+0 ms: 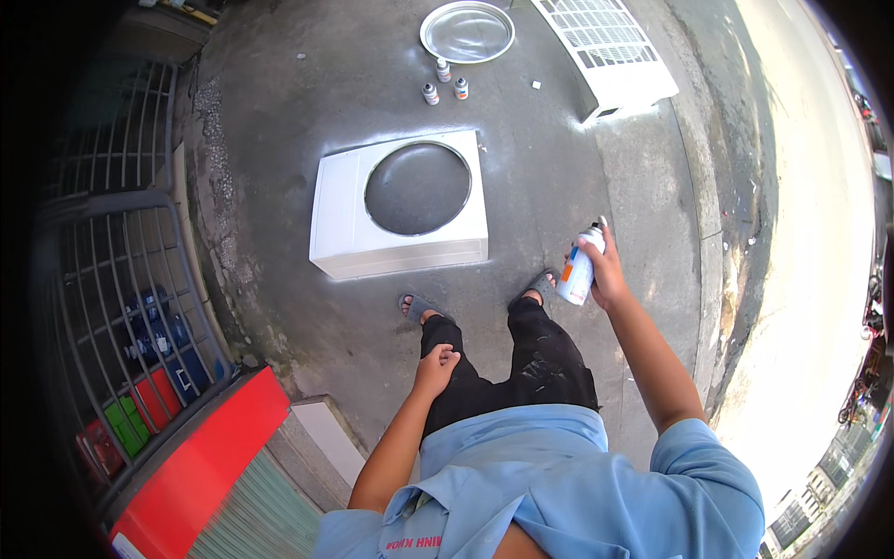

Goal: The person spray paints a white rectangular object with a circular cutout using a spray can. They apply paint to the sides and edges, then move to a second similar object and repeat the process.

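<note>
In my right hand (605,265) is a white spray paint can (576,277) with an orange patch, tilted, its nozzle end up. The index finger rests at the nozzle. My left hand (436,370) hangs beside my left thigh, fingers curled in, and nothing shows in them. In front of my feet a white metal casing panel (340,210) with a big round opening lies on the ground. White overspray marks the concrete around it. Neither hand touches the panel.
Several spray cans (430,93) stand beyond the panel, near a round white ring-shaped part (425,39). A white grille panel (629,86) lies at the far right, by the curb (710,270). On the left are a metal gate (182,233) and a red-topped counter (209,456).
</note>
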A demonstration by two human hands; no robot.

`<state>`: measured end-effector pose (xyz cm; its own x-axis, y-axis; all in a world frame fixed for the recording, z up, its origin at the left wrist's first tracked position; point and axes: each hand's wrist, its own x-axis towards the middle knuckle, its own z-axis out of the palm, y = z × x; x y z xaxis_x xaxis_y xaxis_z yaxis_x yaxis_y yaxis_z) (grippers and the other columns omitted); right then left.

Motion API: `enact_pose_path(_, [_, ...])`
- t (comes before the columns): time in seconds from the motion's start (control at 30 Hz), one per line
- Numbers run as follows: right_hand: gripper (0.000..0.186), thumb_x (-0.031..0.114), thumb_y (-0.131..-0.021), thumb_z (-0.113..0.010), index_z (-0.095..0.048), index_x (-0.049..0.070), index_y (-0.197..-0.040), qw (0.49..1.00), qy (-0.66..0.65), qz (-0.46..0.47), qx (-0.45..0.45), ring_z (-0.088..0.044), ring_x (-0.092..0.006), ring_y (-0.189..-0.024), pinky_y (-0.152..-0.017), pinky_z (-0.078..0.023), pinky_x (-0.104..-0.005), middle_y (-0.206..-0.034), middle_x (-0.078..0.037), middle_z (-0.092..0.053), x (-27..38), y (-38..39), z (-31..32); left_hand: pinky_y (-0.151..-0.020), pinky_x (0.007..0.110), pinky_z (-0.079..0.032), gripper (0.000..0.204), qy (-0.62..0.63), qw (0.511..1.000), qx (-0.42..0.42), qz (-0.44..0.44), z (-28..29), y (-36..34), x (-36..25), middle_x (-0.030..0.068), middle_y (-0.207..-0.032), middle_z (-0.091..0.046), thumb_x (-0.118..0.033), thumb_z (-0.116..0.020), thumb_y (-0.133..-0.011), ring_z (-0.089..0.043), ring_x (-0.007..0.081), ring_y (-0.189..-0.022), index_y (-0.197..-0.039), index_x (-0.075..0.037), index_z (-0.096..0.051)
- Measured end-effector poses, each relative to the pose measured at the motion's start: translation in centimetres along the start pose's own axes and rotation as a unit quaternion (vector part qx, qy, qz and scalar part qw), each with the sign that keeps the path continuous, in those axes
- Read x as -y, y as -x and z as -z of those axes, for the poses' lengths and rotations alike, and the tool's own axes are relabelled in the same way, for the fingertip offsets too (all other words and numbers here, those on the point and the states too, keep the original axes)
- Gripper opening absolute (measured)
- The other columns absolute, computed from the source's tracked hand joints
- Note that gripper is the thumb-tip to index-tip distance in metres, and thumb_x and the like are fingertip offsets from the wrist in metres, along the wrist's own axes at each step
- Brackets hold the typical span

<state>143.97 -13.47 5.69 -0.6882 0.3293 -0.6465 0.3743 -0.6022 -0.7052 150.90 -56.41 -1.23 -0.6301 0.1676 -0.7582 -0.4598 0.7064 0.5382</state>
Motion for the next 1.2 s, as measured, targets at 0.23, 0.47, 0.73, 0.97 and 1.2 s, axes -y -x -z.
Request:
enact_pose_path(0.23, [0.110, 0.027, -0.080, -0.090, -0.029, 0.010, -0.170, 0.956, 0.294, -0.003, 0.012, -0.064, -0.0294, -0.122, -0.108, -0.048, -0.0359, -0.135, -0.021, -0.066, 7.0, 0.9, 21.3, -0.096, 0.039, -0.057, 0.044, -0.002, 0.994, -0.113, 0.001, 1.0, 3.4, -0.2, 0.0159, -0.113, -0.079, -0.036, -0.076, -0.097, -0.076, 0.0274, -0.107, -0.125, -0.003, -0.071])
enact_pose_path(0.47, [0.110, 0.019, -0.082, -0.087, -0.022, 0.016, -0.172, 0.925, 0.353, -0.113, -0.088, -0.072, -0.0324, -0.088, -0.074, -0.061, -0.0522, -0.120, -0.020, -0.068, 8.8, 2.3, 40.1, -0.100, 0.040, -0.054, 0.055, 0.134, 0.974, -0.148, 0.105, 1.3, 2.7, 9.8, 0.0190, -0.116, -0.079, -0.049, -0.076, -0.095, -0.074, 0.0287, -0.111, -0.119, 0.001, -0.078])
enact_pose_path(0.73, [0.117, 0.036, -0.080, -0.091, -0.022, 0.021, -0.172, 0.716, 0.672, -0.154, 0.109, -0.072, -0.0361, -0.107, -0.085, -0.062, -0.0523, -0.130, -0.024, -0.068, 1.5, 3.6, 38.8, -0.103, 0.046, -0.053, 0.063, -0.146, 0.984, -0.088, 0.055, -1.3, 0.6, -2.0, 0.0219, -0.120, -0.077, -0.060, -0.062, -0.099, -0.071, 0.0397, -0.118, -0.119, -0.002, -0.079])
enact_pose_path(0.97, [0.131, 0.035, -0.079, -0.092, -0.002, 0.024, -0.173, 0.835, 0.535, -0.092, 0.091, -0.073, -0.0407, -0.103, -0.084, -0.063, -0.0571, -0.137, -0.024, -0.062, -4.5, 5.8, 32.4, -0.103, 0.045, -0.053, 0.060, -0.281, 0.946, 0.160, -0.019, 4.6, -1.3, -6.2, 0.0245, -0.127, -0.075, -0.053, -0.056, -0.106, -0.071, 0.0367, -0.119, -0.119, 0.001, -0.079])
enact_pose_path(1.2, [0.134, 0.031, -0.077, -0.092, 0.000, 0.016, -0.173, 0.971, 0.084, -0.189, -0.122, -0.074, -0.0379, -0.097, -0.081, -0.062, -0.0517, -0.130, -0.026, -0.067, -9.1, 13.5, 37.0, -0.086, 0.046, -0.055, 0.065, -0.272, 0.941, 0.199, -0.035, 3.7, 0.8, -5.6, 0.0232, -0.109, -0.079, -0.057, -0.059, -0.104, -0.074, 0.0323, -0.097, -0.112, 0.004, -0.080])
